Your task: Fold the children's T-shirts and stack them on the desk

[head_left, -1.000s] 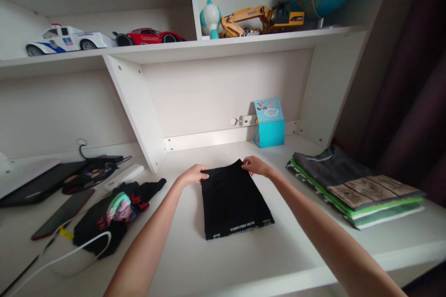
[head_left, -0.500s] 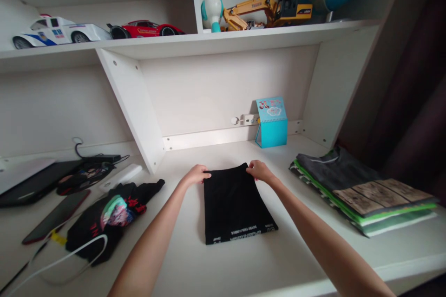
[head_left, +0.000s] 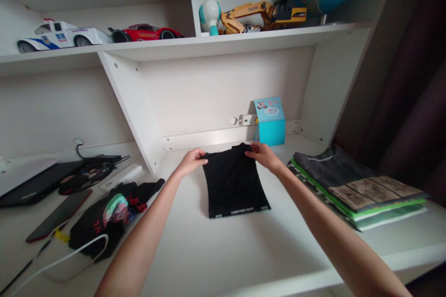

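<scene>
A folded black T-shirt [head_left: 234, 183] is held up by its far edge over the white desk, with white lettering along its near edge. My left hand [head_left: 191, 161] pinches its far left corner, thumb on top. At the far right corner, my right hand [head_left: 264, 155] grips the cloth the same way. The near edge hangs low by the desk top; whether it touches is hard to tell. Some fingertips are hidden behind the fabric.
A stack of folded shirts [head_left: 362, 190] lies at the right. Crumpled dark clothing [head_left: 101, 222], a phone [head_left: 59, 217], a white cable [head_left: 75, 251] and a laptop [head_left: 35, 184] occupy the left. A blue desk calendar [head_left: 272, 131] stands behind. Toy vehicles [head_left: 146, 32] line the shelf above.
Both hands have moved away from me and raised the far edge of the black T-shirt. Its near edge has shifted toward the back too.
</scene>
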`<state>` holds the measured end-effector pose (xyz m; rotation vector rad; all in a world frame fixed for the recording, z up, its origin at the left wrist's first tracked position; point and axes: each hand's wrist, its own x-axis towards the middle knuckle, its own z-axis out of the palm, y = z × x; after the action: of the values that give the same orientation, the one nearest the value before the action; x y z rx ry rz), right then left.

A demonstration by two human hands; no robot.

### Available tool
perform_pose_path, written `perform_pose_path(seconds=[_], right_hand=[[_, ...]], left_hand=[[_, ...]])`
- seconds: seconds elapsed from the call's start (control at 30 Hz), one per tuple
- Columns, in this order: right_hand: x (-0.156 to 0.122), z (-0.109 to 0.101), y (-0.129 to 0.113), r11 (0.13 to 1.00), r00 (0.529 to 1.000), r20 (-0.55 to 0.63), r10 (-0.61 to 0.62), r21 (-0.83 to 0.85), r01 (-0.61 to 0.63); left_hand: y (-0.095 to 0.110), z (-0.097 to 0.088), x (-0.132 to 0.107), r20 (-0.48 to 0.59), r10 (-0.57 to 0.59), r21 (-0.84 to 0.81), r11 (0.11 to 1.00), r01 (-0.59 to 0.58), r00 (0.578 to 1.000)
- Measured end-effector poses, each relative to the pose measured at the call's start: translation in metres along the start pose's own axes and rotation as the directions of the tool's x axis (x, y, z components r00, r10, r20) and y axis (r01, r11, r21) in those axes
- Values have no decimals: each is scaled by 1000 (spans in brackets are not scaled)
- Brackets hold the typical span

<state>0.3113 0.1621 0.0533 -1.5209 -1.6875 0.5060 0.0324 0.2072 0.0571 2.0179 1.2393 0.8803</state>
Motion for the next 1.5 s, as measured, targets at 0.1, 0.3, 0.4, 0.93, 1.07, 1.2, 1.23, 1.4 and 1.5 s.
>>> perform_pose_path(seconds=[0.1, 0.3, 0.4, 0.93, 1.07, 1.2, 1.23, 1.4, 1.5], right_hand=[[-35, -36, -41, 941, 929, -216, -299, 96, 325], [-119, -46, -89, 807, 801, 115, -588, 16, 590], [-124, -45, -73, 847, 793, 331, -512, 42, 530], [-166, 4, -9, 859, 858, 496, -134, -374, 351], [-163, 11, -25, 903, 849, 478, -225, -225, 366], [-124, 42, -7, 897, 883, 446, -144, -318, 307], [-114, 51, -2, 899, 872, 480, -99, -332, 284], [-93, 75, 5, 890, 853, 518, 63, -417, 188], [-97, 70, 9, 887, 868, 493, 62, -425, 179]], left_hand=[[38, -24, -6, -135, 207, -158, 961, -227, 969], [28, -31, -25, 39, 251, 125, 959, -254, 967], [7, -16, -37, 114, 138, 417, 892, -173, 984], [0, 59, -102, 244, -64, 684, 719, -125, 968], [-8, 70, -98, 163, -81, 725, 686, -63, 983], [-14, 89, -93, 244, -95, 652, 753, -91, 965], [-16, 91, -88, 270, -81, 638, 761, -115, 960], [-19, 85, -60, 330, -20, 598, 778, -193, 944], [-12, 73, -60, 248, -22, 648, 747, -149, 969]])
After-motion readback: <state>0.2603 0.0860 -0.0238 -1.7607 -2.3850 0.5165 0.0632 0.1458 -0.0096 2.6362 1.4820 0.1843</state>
